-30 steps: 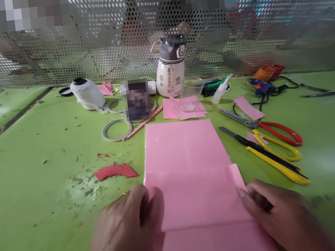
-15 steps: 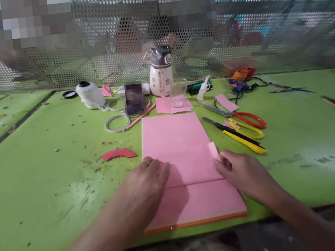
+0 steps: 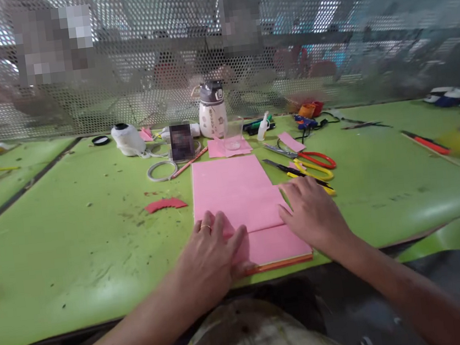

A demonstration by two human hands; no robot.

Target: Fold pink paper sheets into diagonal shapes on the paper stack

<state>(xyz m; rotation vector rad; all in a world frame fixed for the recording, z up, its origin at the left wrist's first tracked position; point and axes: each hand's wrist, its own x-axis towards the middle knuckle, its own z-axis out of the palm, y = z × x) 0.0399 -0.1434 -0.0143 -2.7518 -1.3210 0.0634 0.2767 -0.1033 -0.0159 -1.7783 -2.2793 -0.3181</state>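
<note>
A pink paper sheet (image 3: 236,188) lies on a stack of pink sheets (image 3: 278,247) at the table's front edge; a crosswise edge or fold line separates it from the nearer strip. My left hand (image 3: 211,246) rests on the left side of the paper, fingers spread, a ring on one finger. At the right edge of the sheet is my right hand (image 3: 313,210), its thumb touching the paper and apart from the other fingers. Just beyond it lie a yellow box cutter (image 3: 329,190), partly covered by that hand, and scissors with red and yellow handles (image 3: 315,160).
Behind the paper stand a water bottle (image 3: 212,113), a clear cup (image 3: 234,134) and a small glue bottle (image 3: 263,126). Left of it are a tape ring (image 3: 149,173), a pencil (image 3: 189,163) and a red curved paper piece (image 3: 165,204). A perforated metal screen (image 3: 131,103) borders the back.
My right hand has left its pinch on the raised paper edge, and that edge now lies flatter. My left hand's fingers have spread over the paper. The camera view has shifted.
</note>
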